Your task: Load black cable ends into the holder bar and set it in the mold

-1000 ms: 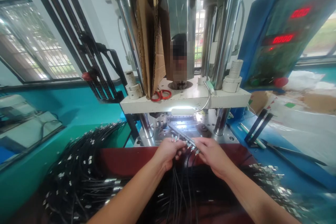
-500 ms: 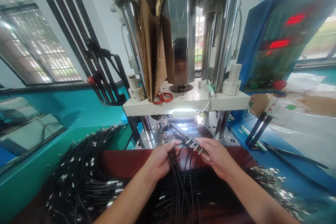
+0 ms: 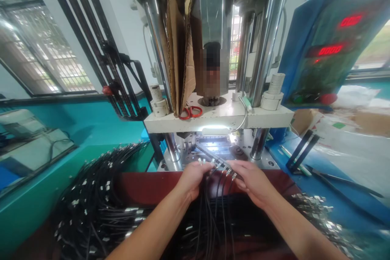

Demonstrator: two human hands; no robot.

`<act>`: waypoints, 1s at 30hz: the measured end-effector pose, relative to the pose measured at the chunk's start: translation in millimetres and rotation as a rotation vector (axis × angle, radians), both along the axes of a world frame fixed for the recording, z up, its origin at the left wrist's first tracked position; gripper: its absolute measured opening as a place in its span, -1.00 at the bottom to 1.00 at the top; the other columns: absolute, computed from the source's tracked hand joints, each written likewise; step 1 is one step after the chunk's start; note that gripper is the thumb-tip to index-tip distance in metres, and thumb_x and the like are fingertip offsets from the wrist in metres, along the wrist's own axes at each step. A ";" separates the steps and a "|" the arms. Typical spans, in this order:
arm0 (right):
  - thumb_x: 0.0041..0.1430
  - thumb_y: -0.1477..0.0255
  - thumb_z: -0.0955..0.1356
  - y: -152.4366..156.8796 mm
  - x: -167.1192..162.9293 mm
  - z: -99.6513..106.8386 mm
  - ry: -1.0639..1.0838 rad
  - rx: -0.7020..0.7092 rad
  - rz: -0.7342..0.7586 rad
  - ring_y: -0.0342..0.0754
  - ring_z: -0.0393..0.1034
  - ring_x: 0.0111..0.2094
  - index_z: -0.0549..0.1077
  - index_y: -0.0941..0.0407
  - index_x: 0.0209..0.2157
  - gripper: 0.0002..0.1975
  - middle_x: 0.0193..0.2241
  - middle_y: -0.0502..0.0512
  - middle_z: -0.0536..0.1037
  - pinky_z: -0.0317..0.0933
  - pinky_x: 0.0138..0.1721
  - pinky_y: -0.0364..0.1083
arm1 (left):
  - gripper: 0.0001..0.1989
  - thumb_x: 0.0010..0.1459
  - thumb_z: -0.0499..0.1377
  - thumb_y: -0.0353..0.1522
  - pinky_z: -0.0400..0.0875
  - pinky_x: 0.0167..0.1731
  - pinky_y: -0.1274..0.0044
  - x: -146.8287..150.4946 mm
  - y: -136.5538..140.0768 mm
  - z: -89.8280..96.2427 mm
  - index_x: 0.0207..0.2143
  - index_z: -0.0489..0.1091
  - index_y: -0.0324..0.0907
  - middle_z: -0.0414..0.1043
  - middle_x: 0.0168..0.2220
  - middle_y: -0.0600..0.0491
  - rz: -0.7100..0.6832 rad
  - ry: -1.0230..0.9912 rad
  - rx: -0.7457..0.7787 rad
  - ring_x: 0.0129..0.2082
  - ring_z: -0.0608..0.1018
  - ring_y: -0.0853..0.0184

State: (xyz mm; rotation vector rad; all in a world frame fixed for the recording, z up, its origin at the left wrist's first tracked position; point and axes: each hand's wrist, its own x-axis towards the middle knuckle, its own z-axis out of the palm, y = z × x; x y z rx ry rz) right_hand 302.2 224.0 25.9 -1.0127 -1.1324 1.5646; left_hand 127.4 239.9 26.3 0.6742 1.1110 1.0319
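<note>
My right hand is closed on the near end of a narrow dark metal bar, which slants up and left toward the lit press bed. Several black cables with silver connector ends sit along this bar and hang down from it. Beside it, my left hand pinches a few black cables, their silver tips poking out above the fingers. Its fingertips are close to the bar; whether they touch it I cannot tell.
Over the bed is the press's white plate, carrying red-handled scissors and folded cardboard. Cable bundles lie at left and right of the dark red table. A blue control box stands right, near black pliers.
My left hand has shifted slightly right, closer to the bar, and silver cable tips now show above its fingers. My right hand keeps its hold on the bar.
</note>
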 end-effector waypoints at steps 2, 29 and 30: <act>0.16 0.30 0.33 -0.1 -0.1 0.7 -0.009 0.006 0.000 -0.31 -0.16 -0.66 0.52 0.21 -0.22 -0.72 -0.59 -0.06 0.22 -0.35 -0.65 -0.17 | -0.85 -0.16 0.33 -0.43 0.30 -0.59 0.61 -0.1 0.5 -1.0 -0.50 0.43 -0.32 0.43 -0.59 0.03 -0.014 0.012 0.006 -0.64 0.43 0.44; 0.05 0.23 0.37 -3.6 -5.7 3.0 -0.077 0.031 -0.016 -0.30 -0.17 -0.67 0.57 0.20 -0.25 -0.66 -0.59 -0.02 0.34 -0.35 -0.66 -0.20 | -0.85 -0.13 0.28 -0.44 0.07 -0.65 0.68 -4.7 3.3 0.7 -0.64 0.39 -0.32 0.28 -0.68 0.12 -0.084 0.062 0.079 -0.69 0.25 0.56; 0.05 0.24 0.38 -3.5 -5.9 3.3 -0.065 0.024 -0.027 -0.31 -0.18 -0.67 0.56 0.20 -0.25 -0.66 -0.60 -0.03 0.33 -0.35 -0.67 -0.20 | -0.85 -0.12 0.30 -0.42 0.10 -0.64 0.67 -5.7 2.9 1.2 -0.61 0.41 -0.32 0.30 -0.66 0.12 -0.083 0.070 0.095 -0.67 0.27 0.54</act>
